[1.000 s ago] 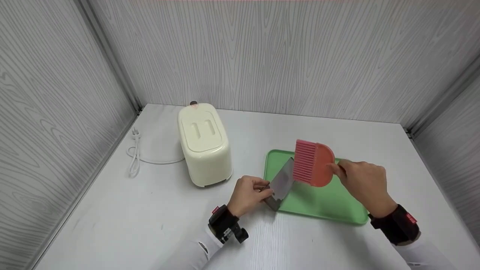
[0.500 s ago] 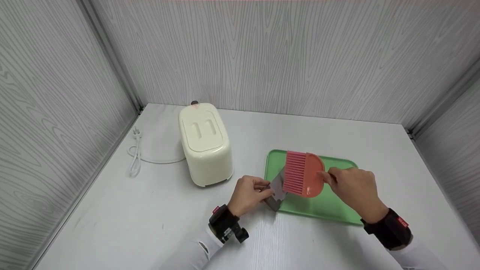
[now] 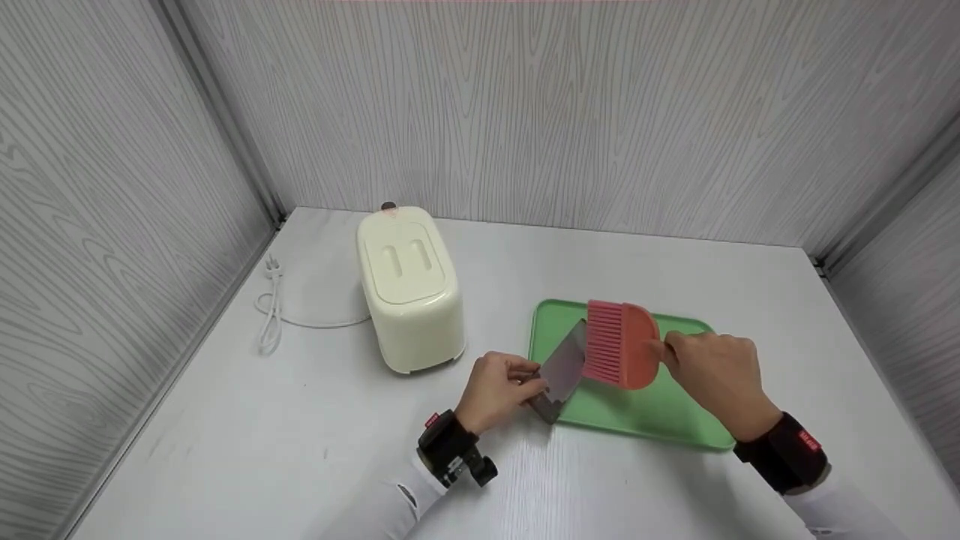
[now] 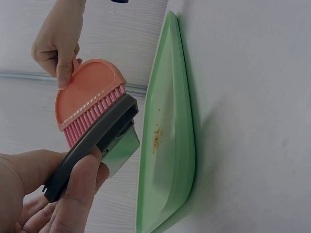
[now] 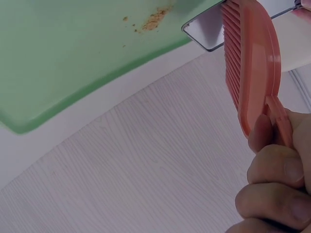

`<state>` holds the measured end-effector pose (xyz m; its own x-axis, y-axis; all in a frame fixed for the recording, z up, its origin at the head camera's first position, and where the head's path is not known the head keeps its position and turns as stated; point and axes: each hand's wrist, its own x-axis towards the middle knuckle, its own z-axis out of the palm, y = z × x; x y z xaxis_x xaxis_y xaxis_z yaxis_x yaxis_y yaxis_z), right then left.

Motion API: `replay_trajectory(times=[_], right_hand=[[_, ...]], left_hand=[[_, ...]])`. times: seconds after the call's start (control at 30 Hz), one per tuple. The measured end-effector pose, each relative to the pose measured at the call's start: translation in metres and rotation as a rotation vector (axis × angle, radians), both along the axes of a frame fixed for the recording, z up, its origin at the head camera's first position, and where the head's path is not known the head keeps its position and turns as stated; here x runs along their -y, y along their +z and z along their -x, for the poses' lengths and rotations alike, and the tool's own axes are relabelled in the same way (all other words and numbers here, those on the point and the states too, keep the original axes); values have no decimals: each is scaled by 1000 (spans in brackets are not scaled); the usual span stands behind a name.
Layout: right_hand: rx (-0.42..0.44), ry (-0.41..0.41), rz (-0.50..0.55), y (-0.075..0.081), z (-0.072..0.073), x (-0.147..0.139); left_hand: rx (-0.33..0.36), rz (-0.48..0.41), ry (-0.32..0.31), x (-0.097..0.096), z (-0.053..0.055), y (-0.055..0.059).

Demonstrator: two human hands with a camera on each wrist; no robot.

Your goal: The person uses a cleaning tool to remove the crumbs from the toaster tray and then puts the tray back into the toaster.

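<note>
My left hand (image 3: 495, 390) pinches a toaster crumb tray (image 3: 564, 366), a shiny metal sheet with a dark end piece (image 4: 92, 145), between thumb and fingers. The sheet is tilted over the left end of a green tray (image 3: 667, 416). In my right hand (image 3: 716, 379) is the handle of a small orange hand brush (image 3: 641, 349) with pink bristles (image 5: 233, 53). Its bristle tips are right at the metal sheet's far end. Brown crumbs (image 4: 156, 138) lie on the green tray, seen in both wrist views; the brush hides part of the tray in the head view.
A cream toaster (image 3: 412, 300) with a lidded top stands on the white table left of the tray. Its white cord (image 3: 330, 325) and plug (image 3: 272, 268) lie to its left. Grey wood-grain walls (image 3: 525, 112) enclose the table's back and sides.
The brush went left and down across the metal sheet, then back slightly right, uncovering more of the sheet. My left hand and the crumb tray have stayed almost still.
</note>
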<state>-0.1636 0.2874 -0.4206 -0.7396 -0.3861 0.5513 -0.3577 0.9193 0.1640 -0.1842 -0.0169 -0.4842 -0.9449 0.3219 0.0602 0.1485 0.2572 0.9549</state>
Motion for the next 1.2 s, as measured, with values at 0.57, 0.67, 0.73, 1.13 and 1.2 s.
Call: replay_trajectory(times=[0.57,0.67,0.73,1.13,1.2], right_hand=[[-36,-53,-38,-5,11,-6],[-83,-26,-42,-10,13,-9],[-104,-14,-38,-13,14,-11],[-245,1,36,-17,18,-21],[-227,-11,42,-15,17,-22]], left_hand=[[-2,-7,-13,-2,-1,-1],[16,1,-12,-2,-1,-1],[32,3,-9,-2,-1,-1],[-17,42,-1,-1,-2,-1],[-18,46,4,-1,-2,0]])
